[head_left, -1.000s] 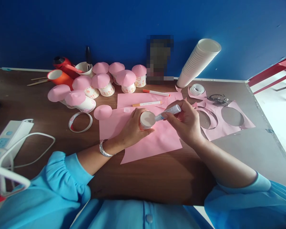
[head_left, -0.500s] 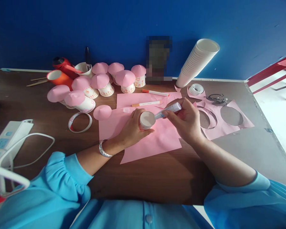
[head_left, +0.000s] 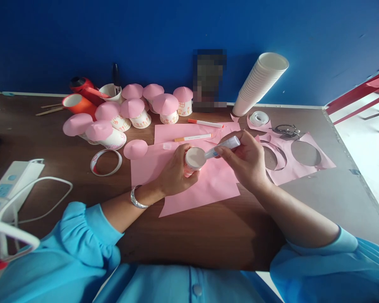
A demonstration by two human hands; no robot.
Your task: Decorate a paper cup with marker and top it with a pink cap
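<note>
My left hand is closed around a small paper cup whose flat base faces up. In my right hand is a whitish, translucent glue pen, its tip at the right rim of the cup base. Both hands are above pink paper sheets. A small clear cap lies on the paper left of the cup. A pink paper cone rests at the left edge of the sheets.
Behind stand several cups with pink cone roofs, an orange marker, a red marker and a tall leaning cup stack. Tape and cut pink scraps lie right; a paper ring and power strip left.
My left thumb has drawn in against the cup, and more of the cup's printed side shows. The glue pen stays at the rim with little movement.
</note>
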